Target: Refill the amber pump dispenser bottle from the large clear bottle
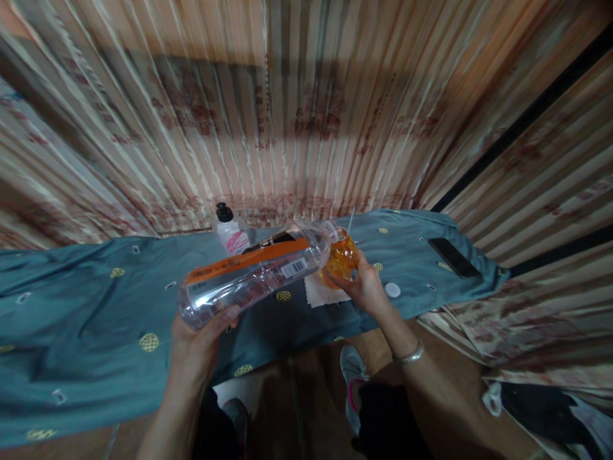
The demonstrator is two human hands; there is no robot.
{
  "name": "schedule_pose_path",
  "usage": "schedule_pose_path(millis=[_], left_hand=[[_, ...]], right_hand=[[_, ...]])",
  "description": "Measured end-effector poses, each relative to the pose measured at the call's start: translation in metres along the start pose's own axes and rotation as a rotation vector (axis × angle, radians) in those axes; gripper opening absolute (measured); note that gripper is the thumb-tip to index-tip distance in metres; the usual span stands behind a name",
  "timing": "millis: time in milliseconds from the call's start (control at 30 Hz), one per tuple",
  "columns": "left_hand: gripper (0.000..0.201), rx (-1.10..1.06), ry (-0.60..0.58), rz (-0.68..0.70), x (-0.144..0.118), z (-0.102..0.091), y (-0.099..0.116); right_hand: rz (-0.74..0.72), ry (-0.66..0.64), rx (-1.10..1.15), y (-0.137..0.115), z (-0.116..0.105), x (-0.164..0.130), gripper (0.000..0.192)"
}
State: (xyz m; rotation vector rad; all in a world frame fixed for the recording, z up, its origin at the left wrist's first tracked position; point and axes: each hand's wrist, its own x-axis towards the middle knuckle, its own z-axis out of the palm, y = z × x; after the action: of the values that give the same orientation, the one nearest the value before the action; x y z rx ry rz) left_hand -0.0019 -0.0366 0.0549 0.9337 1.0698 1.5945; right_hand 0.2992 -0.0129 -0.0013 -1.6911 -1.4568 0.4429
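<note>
The left hand (201, 335) has its fingers wrapped round the base of a large clear plastic bottle with an orange band (258, 278), which tilts down to the right over the teal patterned cloth (119, 306), its neck at the top of a translucent amber container (342, 260) — whether they touch, I cannot tell. The right hand (366, 284) grips that container between thumb and fingers, above a white square sheet (320, 294); a white round disc (393, 290) lies to the right, a dark flat phone (454, 257) farther right, and a white black-topped bottle (233, 236) stands far left.
</note>
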Motion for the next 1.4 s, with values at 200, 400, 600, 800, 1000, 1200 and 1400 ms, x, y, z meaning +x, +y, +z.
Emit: schedule_pose_path(millis=[200,400,600,800,1000,1200,1400], left_hand=[[0.068,-0.009,0.019,0.000,-0.0001,0.0027,0.0031],[0.066,0.001,0.033,-0.009,-0.0015,0.0044,0.0057],[0.057,0.029,0.023,-0.003,-0.0012,0.0052,0.0060],[0.054,0.035,0.012,-0.006,-0.0009,0.0034,0.0048],[0.056,0.020,0.018,-0.003,-0.0017,0.0026,0.0050],[0.065,0.022,0.000,0.006,-0.0017,0.0012,0.0022],[0.077,0.032,0.017,-0.011,-0.0012,0.0005,0.0014]], right_hand=[[0.022,0.000,0.018,-0.0015,0.0001,-0.0004,0.073],[0.019,-0.005,0.023,-0.0041,-0.0003,-0.0011,0.074],[0.024,-0.013,-0.001,-0.0040,-0.0012,-0.0010,0.074],[-0.005,-0.023,-0.015,-0.0036,-0.0029,-0.0011,0.074],[0.013,-0.016,-0.023,-0.0012,-0.0013,-0.0003,0.074],[0.011,-0.030,-0.042,-0.0010,-0.0028,-0.0005,0.076],[0.005,0.008,-0.008,0.0004,-0.0002,-0.0019,0.073]])
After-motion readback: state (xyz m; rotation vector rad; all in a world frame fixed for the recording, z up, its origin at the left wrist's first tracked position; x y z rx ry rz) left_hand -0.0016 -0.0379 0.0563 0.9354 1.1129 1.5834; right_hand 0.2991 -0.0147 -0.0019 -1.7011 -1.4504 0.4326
